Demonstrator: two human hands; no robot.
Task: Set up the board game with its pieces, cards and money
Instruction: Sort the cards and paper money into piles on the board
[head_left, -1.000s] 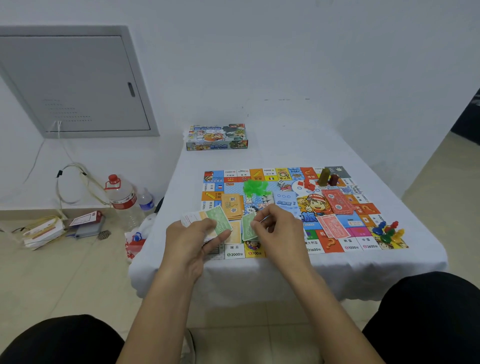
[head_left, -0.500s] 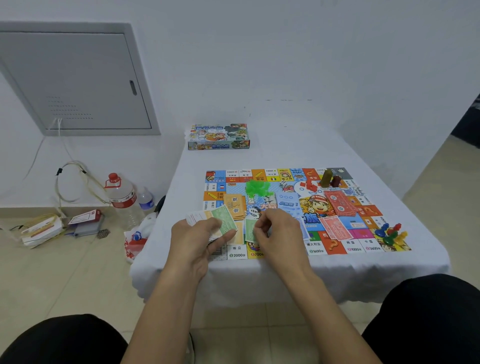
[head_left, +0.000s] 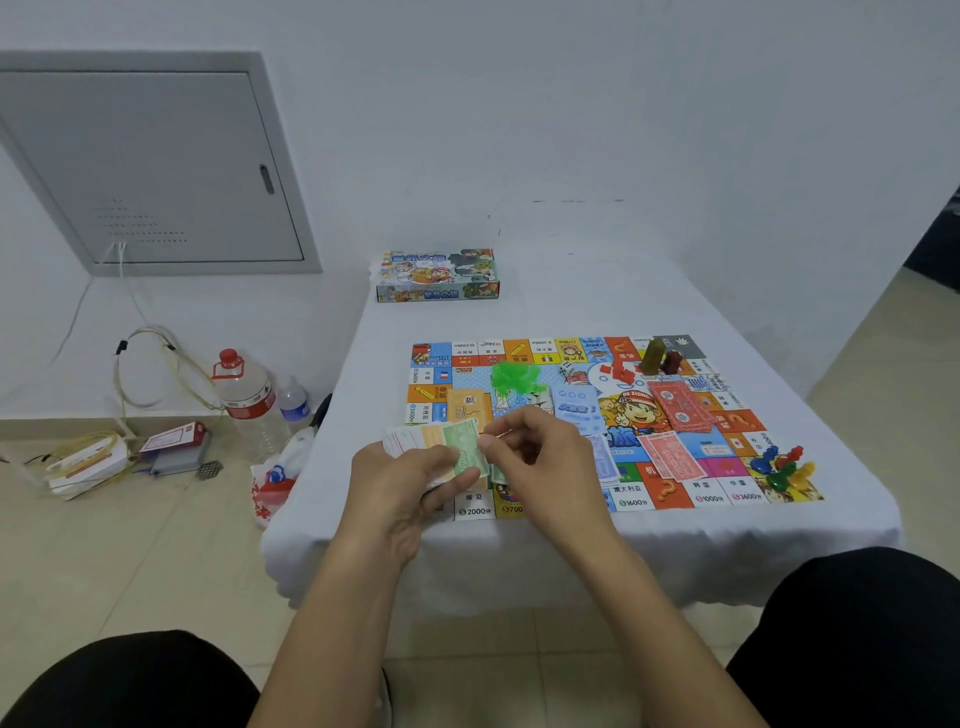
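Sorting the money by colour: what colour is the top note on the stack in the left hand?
Green, seen in the head view: the top note on the stack.

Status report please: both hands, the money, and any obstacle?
Left hand grips stack of play money. Right hand pinches green note beside stack. Game board open; nothing blocking.
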